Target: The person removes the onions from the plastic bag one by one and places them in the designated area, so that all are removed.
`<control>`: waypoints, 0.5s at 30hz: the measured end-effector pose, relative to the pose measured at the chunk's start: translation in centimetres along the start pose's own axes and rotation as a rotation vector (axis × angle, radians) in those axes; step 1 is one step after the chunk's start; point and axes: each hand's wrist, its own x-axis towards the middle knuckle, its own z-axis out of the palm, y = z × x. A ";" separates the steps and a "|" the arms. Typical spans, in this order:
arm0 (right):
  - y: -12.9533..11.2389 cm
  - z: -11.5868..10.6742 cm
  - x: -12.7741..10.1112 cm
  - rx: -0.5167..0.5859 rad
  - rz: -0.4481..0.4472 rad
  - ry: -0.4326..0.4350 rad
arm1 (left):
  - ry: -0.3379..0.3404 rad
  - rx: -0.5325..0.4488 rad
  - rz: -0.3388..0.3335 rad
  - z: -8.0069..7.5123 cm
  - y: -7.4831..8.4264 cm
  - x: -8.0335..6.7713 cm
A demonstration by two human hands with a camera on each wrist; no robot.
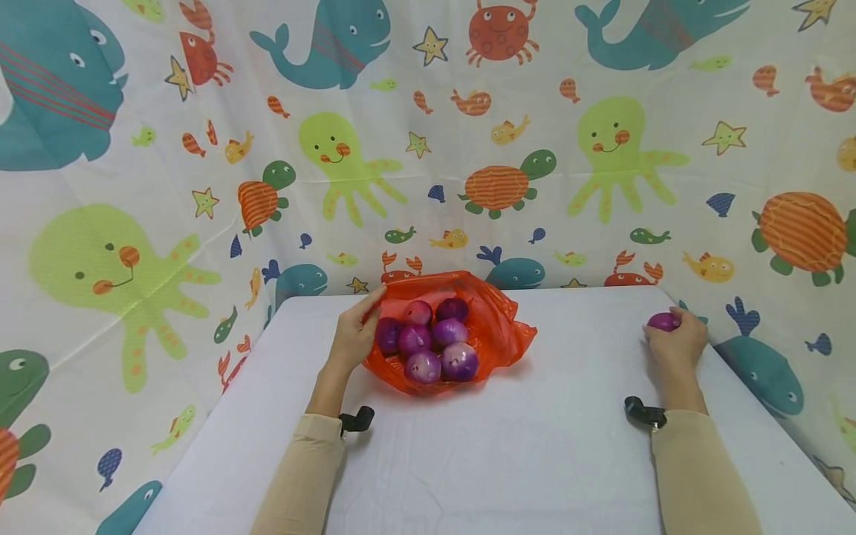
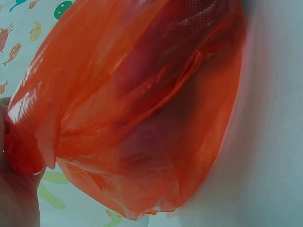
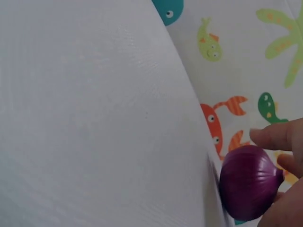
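At the far right corner of the table, my right hand (image 1: 677, 343) has its thumb and fingers around a red onion (image 3: 248, 182). In the right wrist view the index finger stands a little off its purple skin, with other fingers by its stem end. My left hand (image 1: 354, 334) grips the rim of a red plastic bag (image 1: 501, 338), holding its mouth spread toward me. Several red onions (image 1: 416, 339) sit inside, some purple, some paler. From the left wrist, the bag's thin wall hides most of what it contains.
A white cloth covers the table (image 1: 521, 453), whose right edge runs close by the right hand. Behind and beside it hangs a curtain (image 1: 435, 96) printed with sea animals. Each wrist carries a small black camera (image 1: 643, 411).
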 end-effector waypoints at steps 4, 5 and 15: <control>-1.6 0.4 -0.3 -0.036 -0.088 0.060 | -0.001 0.001 0.005 0.0 -0.2 0.0; -2.1 0.5 -0.5 -0.031 -0.118 0.082 | 0.000 -0.001 0.006 0.0 -0.2 0.0; -7.2 3.8 -3.9 0.103 -0.557 0.176 | 0.000 -0.001 0.014 0.2 -0.2 0.0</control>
